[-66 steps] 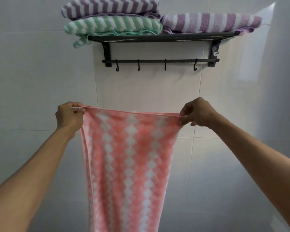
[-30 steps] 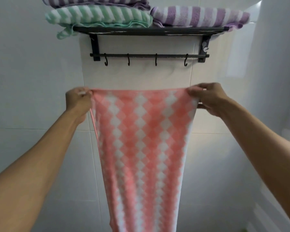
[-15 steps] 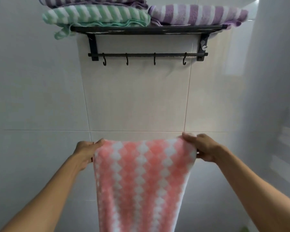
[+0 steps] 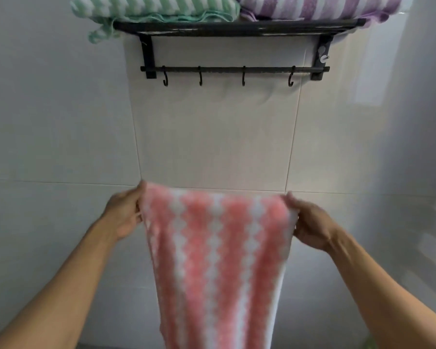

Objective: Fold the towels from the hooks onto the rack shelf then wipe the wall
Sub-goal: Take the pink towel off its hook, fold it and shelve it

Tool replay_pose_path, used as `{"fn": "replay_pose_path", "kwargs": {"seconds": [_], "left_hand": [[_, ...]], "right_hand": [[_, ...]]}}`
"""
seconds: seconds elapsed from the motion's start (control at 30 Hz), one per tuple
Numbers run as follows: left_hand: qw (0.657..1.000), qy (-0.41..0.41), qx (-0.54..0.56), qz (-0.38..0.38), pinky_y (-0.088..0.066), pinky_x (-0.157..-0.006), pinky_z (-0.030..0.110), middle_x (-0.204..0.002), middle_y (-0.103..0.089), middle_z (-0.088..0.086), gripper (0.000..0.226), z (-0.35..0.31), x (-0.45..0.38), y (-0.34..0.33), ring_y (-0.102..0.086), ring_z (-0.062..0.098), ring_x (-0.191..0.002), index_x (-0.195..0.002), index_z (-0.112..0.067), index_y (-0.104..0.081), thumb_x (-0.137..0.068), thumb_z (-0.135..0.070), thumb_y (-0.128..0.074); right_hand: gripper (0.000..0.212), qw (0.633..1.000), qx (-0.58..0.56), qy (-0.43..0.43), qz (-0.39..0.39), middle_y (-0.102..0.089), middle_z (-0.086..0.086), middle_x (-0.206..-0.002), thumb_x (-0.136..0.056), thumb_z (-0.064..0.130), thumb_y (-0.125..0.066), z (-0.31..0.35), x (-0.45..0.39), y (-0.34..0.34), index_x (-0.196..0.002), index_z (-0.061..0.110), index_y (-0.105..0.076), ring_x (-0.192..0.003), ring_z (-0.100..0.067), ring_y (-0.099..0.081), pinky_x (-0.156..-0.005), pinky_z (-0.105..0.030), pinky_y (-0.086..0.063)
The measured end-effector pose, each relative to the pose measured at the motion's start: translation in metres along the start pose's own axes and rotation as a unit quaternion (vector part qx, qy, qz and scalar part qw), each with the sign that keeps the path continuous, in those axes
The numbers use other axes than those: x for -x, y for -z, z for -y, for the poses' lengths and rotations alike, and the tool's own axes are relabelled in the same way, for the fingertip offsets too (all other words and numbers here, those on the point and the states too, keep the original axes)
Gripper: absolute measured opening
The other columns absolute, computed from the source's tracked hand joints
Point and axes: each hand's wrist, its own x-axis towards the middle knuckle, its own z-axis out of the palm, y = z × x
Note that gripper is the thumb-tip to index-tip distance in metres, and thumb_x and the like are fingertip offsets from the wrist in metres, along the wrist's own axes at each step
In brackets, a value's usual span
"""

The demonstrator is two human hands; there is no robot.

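Below the black metal wall rack (image 4: 234, 27), I see the left hand (image 4: 125, 217) and right hand (image 4: 310, 225) each pinching a top corner of the pink-and-white patterned cloth towel (image 4: 217, 260), keeping it spread flat, apparently for folding.

Both arms reached fwd & up w/ the left hand (image 4: 123, 214) and right hand (image 4: 310, 224) level, each pinching a top corner of the pink towel (image 4: 215, 260), fingers curled round its edge, blurred.
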Motion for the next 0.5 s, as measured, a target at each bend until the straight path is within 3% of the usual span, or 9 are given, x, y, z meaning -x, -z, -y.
{"fn": "replay_pose_path", "kwargs": {"seconds": [0.03, 0.1, 0.17, 0.23, 0.27, 0.33, 0.4, 0.5], "left_hand": [[0.999, -0.005, 0.006, 0.039, -0.055, -0.065, 0.031, -0.091, -0.073, 0.011, 0.050, -0.009, 0.003, -0.001, -0.070, 0.018, -0.067, -0.102, -0.008, -0.069, -0.073, -0.048, -0.076], [0.994, 0.019, -0.080, 0.066, -0.058, -0.068, 0.036, -0.095, -0.076, 0.016, 0.070, 0.005, 0.016, 0.004, -0.072, 0.025, -0.072, -0.098, -0.003, -0.071, -0.055, -0.056, -0.089], [0.992, 0.039, -0.115, 0.043, -0.055, -0.069, 0.034, -0.094, -0.076, 0.018, 0.048, 0.023, 0.030, 0.003, -0.072, 0.022, -0.064, -0.091, -0.005, -0.072, -0.067, -0.044, -0.087], [0.997, 0.035, -0.069, -0.003, -0.052, -0.067, 0.031, -0.085, -0.074, 0.011, 0.019, 0.023, 0.026, 0.002, -0.069, 0.014, -0.055, -0.090, -0.010, -0.070, -0.087, -0.028, -0.073], [0.999, 0.022, -0.028, -0.003, -0.054, -0.066, 0.030, -0.081, -0.075, 0.006, 0.018, 0.014, 0.020, 0.004, -0.070, 0.012, -0.057, -0.093, -0.010, -0.069, -0.089, -0.028, -0.070], [0.995, -0.021, 0.068, 0.065, -0.059, -0.068, 0.033, -0.089, -0.076, 0.005, 0.037, -0.002, 0.014, 0.006, -0.072, 0.016, -0.071, -0.103, -0.010, -0.070, -0.080, -0.038, -0.078], [0.996, -0.006, -0.006, 0.088, -0.058, -0.074, 0.040, -0.099, -0.075, 0.013, 0.060, 0.010, 0.020, 0.010, -0.071, 0.024, -0.078, -0.103, -0.009, -0.072, -0.061, -0.046, -0.091], [0.992, 0.061, -0.108, -0.004, -0.056, -0.078, 0.039, -0.104, -0.073, 0.023, 0.032, 0.053, 0.035, 0.016, -0.071, 0.022, -0.068, -0.099, -0.002, -0.071, -0.082, -0.027, -0.080]], "right_hand": [[0.075, 1.000, -0.027, 0.005, 0.014, -0.074, -0.010, -0.100, -0.066, 0.058, -0.078, 0.009, 0.000, 0.001, -0.120, 0.006, -0.072, -0.088, -0.024, -0.068, -0.078, -0.037, -0.055], [0.076, 0.997, 0.044, -0.009, 0.060, -0.075, -0.014, -0.103, -0.061, 0.053, -0.086, 0.011, 0.006, -0.001, -0.117, 0.004, -0.073, -0.087, -0.025, -0.071, -0.084, -0.042, -0.056], [0.085, 0.988, 0.124, -0.020, 0.086, -0.074, -0.022, -0.110, -0.045, 0.048, -0.099, 0.003, 0.011, -0.004, -0.110, -0.001, -0.075, -0.090, -0.028, -0.073, -0.086, -0.042, -0.058], [0.083, 0.994, 0.094, 0.009, 0.060, -0.074, -0.023, -0.107, -0.036, 0.048, -0.102, 0.004, 0.011, -0.007, -0.099, 0.000, -0.079, -0.087, -0.027, -0.074, -0.076, -0.037, -0.061], [0.078, 0.997, 0.049, 0.030, 0.053, -0.074, -0.021, -0.108, -0.041, 0.048, -0.100, 0.007, 0.007, -0.007, -0.100, 0.002, -0.079, -0.088, -0.027, -0.074, -0.075, -0.036, -0.061], [0.062, 0.996, -0.032, 0.035, 0.070, -0.072, -0.020, -0.116, -0.063, 0.044, -0.089, 0.014, 0.007, -0.009, -0.110, 0.005, -0.077, -0.097, -0.029, -0.073, -0.082, -0.040, -0.061], [0.059, 0.994, 0.029, 0.013, 0.108, -0.071, -0.021, -0.120, -0.067, 0.033, -0.088, 0.006, 0.014, -0.013, -0.116, 0.004, -0.074, -0.104, -0.035, -0.071, -0.089, -0.048, -0.059], [0.061, 0.986, 0.111, -0.038, 0.119, -0.067, -0.026, -0.125, -0.065, 0.020, -0.093, -0.015, 0.021, -0.019, -0.118, -0.002, -0.071, -0.113, -0.040, -0.067, -0.098, -0.054, -0.053]]}}
